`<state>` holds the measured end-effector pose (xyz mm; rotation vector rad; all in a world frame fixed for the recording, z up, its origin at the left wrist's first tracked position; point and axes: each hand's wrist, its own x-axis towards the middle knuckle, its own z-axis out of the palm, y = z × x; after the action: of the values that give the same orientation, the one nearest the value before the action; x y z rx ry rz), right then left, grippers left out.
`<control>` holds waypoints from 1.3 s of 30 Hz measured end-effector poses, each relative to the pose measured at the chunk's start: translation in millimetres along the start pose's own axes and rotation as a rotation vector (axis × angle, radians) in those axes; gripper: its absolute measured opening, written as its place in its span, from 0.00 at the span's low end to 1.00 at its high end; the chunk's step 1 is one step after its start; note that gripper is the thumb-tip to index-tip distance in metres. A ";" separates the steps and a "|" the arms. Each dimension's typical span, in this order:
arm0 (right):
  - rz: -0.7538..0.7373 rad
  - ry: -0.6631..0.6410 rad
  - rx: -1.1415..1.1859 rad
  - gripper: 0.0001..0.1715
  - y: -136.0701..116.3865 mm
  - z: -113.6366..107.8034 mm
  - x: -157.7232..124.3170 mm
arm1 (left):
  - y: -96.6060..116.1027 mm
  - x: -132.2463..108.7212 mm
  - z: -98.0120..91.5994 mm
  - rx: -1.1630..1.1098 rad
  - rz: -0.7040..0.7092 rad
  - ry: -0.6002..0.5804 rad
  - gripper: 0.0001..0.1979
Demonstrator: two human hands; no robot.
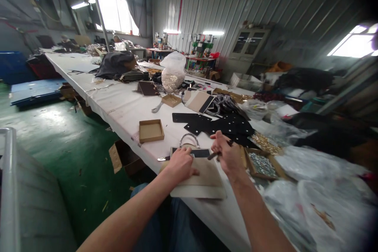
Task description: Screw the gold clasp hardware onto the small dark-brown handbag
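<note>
A beige board (203,185) with a black strip (201,152) across its far end lies at the near table edge, and a grey looped handle (189,136) rises behind it. My left hand (181,162) rests on the board, fingertips by the black strip and thumb apart. Over the board's right side, my right hand (227,151) is closed around a slim dark hand tool (212,156); its tip points toward the strip, and most of it is hidden by the fingers. A small utility knife (162,158) lies left of the board.
A shallow cardboard tray (151,130) sits on the white table (118,104). Black punched pieces (220,126) lie beyond my hands. On the right are a box of small metal parts (262,164), loose gold-coloured parts (267,143) and clear plastic bags (319,165).
</note>
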<state>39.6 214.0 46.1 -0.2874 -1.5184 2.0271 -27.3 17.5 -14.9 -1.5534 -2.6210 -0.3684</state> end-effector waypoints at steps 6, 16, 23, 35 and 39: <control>-0.120 -0.050 -0.148 0.44 51.7 44.1 17.6 | -4.0 -0.7 3.2 0.004 0.010 0.005 0.29; -0.145 -0.141 -0.303 0.42 93.5 51.0 19.3 | -20.3 0.9 19.7 -0.058 0.009 0.006 0.18; -0.092 -0.138 -0.304 0.42 103.7 48.9 25.1 | -18.7 -4.1 28.3 -0.101 -0.020 0.063 0.16; -0.100 -0.127 -0.316 0.43 101.9 44.6 31.7 | -20.7 -1.6 16.9 -0.084 0.042 0.019 0.16; -0.098 -0.139 -0.300 0.43 97.6 42.0 35.0 | -20.1 -3.8 11.3 -0.053 0.062 0.000 0.14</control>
<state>-40.8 182.5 -25.0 -0.1868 -1.8879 1.7727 -42.3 7.7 -29.9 -1.6462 -2.5766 -0.4366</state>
